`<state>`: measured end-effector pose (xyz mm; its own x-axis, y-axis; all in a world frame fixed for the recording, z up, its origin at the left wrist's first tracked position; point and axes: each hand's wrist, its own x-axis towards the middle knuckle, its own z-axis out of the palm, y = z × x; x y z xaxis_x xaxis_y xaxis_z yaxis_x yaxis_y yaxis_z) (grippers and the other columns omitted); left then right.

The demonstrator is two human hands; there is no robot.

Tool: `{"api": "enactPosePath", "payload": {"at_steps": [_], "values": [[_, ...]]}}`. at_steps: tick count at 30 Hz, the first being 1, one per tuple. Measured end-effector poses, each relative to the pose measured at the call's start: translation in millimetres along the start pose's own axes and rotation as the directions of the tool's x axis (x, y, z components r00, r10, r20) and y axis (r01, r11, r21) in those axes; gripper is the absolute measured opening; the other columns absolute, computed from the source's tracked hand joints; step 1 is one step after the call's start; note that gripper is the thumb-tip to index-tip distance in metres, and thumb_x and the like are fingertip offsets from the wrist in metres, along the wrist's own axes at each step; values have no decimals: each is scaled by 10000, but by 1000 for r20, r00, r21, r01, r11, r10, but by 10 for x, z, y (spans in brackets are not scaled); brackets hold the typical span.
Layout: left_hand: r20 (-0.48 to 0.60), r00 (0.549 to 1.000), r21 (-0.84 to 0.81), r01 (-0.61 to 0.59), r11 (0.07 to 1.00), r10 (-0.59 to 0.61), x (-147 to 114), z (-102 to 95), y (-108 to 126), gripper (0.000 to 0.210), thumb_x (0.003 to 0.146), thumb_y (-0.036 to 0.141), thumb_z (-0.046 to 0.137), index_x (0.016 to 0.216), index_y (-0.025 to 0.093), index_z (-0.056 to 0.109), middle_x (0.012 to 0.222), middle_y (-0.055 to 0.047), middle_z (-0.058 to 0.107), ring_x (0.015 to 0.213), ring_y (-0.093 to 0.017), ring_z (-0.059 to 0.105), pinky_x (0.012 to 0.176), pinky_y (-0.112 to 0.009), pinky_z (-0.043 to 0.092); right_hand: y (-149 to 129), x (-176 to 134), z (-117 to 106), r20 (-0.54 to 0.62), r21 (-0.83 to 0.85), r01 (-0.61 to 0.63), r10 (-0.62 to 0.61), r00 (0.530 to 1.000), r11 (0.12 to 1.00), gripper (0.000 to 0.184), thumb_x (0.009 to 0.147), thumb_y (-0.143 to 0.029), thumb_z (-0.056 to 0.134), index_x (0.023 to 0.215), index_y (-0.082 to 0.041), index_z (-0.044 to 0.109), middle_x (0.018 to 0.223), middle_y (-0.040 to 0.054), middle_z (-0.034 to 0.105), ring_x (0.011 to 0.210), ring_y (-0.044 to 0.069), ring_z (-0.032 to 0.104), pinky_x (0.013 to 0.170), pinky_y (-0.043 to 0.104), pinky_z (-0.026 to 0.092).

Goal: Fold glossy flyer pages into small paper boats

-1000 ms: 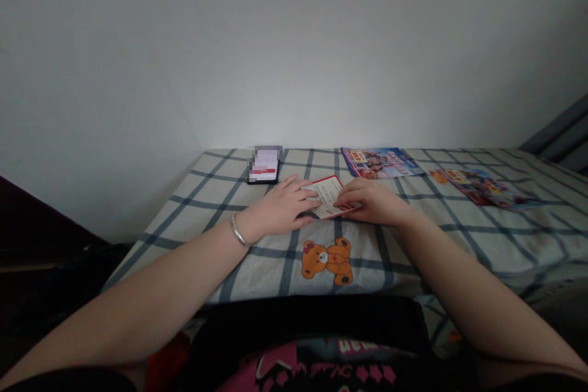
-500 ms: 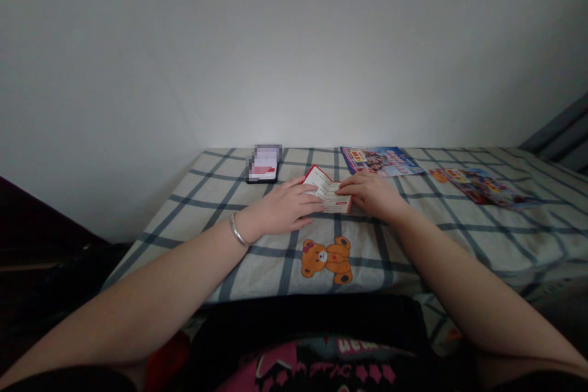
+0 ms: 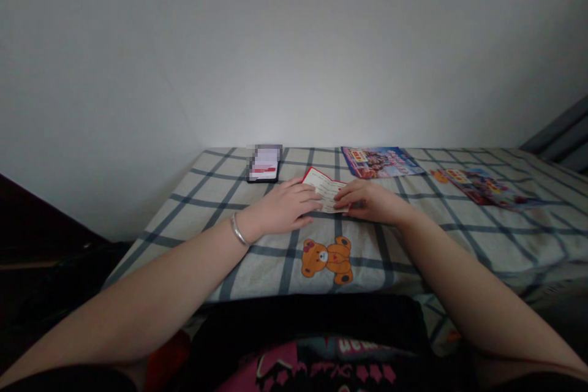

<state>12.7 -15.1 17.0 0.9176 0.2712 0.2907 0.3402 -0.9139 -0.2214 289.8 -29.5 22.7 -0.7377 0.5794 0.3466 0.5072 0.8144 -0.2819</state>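
Observation:
A small folded leaflet (image 3: 327,188) with a red edge and printed white pages lies open on the checked cloth, with a crease down its middle. My left hand (image 3: 287,205), a silver bangle at its wrist, rests on the leaflet's left side with fingers stretched out and thumb apart. From the other side, my right hand (image 3: 374,201) has its curled fingers over the right page and its thumb at the lower right corner, gripping that edge. My fingers cover parts of both pages.
A phone (image 3: 265,164) with a lit, partly pixelated screen lies at the back left. Two colourful magazines or flyers (image 3: 383,162) lie at the back and farther right. The checked cloth (image 3: 184,220) has a printed teddy bear (image 3: 327,260) near its front edge. A wall stands behind.
My right hand has moved slightly down and inward over the right page. The leaflet's right side looks flatter and its top crease is shallower. My left hand has hardly moved.

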Motion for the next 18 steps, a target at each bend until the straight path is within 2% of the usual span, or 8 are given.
{"api": "enactPosePath", "payload": {"at_steps": [4,10,14,18], "values": [[-36,998,-50,-48,998,46,-2,8,-28,243,915,283,605,1146,222,652,1285,-58,627,1258,-233,515,1148,-477,310,-13,-1,0,17,50,-16,15,1000,999,173,826,-191,681,968,-228,772,1015,69,755,954,186,685,892,348,531],[-86,995,-98,-58,993,50,-10,51,-79,239,889,234,618,1122,222,667,1271,-64,633,1253,-242,515,1115,-483,367,-12,11,-7,32,83,-61,58,998,995,211,891,-199,570,995,-208,754,960,64,757,896,181,685,835,330,529],[-85,996,-120,-51,992,41,-14,57,-87,228,889,223,605,1108,230,670,1240,-57,648,1223,-225,541,1120,-485,360,12,33,36,24,62,-188,187,982,980,253,942,-261,504,963,-231,754,917,47,756,843,185,673,764,303,514],[-73,996,-94,-58,994,51,-8,38,-75,217,897,228,592,1100,233,669,1239,-54,645,1214,-227,543,1127,-492,344,45,70,126,-62,33,-323,324,944,946,227,926,-296,523,915,-220,738,877,37,743,778,179,649,701,284,481]]}}
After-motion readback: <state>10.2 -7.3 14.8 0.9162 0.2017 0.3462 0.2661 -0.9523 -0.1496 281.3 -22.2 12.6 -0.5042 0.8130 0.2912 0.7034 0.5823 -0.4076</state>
